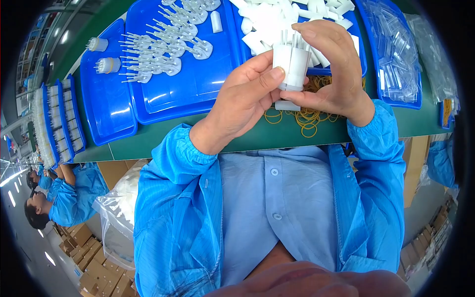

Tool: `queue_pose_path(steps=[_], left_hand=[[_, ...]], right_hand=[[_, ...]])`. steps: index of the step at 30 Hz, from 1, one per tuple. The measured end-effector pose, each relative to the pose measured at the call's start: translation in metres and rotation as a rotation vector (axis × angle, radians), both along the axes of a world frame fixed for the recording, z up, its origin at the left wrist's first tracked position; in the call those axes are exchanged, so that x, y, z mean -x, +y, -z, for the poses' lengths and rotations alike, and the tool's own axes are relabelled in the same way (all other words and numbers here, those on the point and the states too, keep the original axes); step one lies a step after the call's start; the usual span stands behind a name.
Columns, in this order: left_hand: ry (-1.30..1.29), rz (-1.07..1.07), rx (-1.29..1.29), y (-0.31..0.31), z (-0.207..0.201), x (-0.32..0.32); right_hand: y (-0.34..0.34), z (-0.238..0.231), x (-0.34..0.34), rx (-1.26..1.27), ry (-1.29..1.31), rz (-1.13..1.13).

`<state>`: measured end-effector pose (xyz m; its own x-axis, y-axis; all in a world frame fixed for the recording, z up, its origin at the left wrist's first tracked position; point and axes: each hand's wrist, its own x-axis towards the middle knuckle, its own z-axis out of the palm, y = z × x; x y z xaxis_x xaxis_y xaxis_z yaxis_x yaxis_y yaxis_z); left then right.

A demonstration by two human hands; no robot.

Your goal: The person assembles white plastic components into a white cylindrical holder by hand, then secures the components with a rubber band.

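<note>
Above the table's near edge, my left hand (237, 96) grips a white cylindrical assembly (290, 67) from its left side, thumb pressed on the front. Thin pins stick up from its top. My right hand (344, 67) spans the same piece from the right, fingertips at the pin tops and thumb at the base. Beneath the hands lie loose yellow rubber bands (309, 123) and a small white block (287, 105). White blocks (257, 24) fill the tray behind. Clear bases with upright pins (166, 64) stand in rows in the blue tray (180, 101) to the left.
Two finished-looking white bundles (107, 65) sit in a narrow blue tray (111, 119) at left. A right-hand blue tray holds clear plastic parts (398, 74). Racked blue trays (62, 121) stand far left, near another person in blue (79, 193). A plastic bag (116, 222) hangs below the table.
</note>
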<state>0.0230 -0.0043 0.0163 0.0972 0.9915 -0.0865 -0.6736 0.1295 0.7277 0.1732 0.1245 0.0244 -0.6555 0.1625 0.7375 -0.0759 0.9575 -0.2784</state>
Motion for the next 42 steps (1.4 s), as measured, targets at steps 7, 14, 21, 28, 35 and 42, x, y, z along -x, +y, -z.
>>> queue_pose_path(steps=[7,14,21,28,35,42], left_hand=[[-0.071,0.017,-0.031,-0.001,0.004,0.0],[-0.074,0.005,-0.044,-0.001,0.0,-0.001],[-0.07,-0.006,-0.016,0.002,0.002,0.001],[0.083,-0.16,0.012,0.004,0.0,0.001],[0.216,-0.329,-0.012,-0.006,-0.01,0.004],[0.274,-0.346,0.012,0.001,-0.004,0.005]], right_hand=[[-0.004,-0.004,-0.003,-0.097,-0.004,0.059],[-0.007,-0.006,-0.005,-0.266,-0.037,0.096],[-0.005,-0.008,-0.002,-0.115,-0.039,0.091],[0.023,-0.064,-0.046,-0.212,0.031,0.484],[0.102,-0.03,-0.178,0.342,-0.112,0.975],[0.098,0.008,-0.184,0.115,-0.599,0.618]])
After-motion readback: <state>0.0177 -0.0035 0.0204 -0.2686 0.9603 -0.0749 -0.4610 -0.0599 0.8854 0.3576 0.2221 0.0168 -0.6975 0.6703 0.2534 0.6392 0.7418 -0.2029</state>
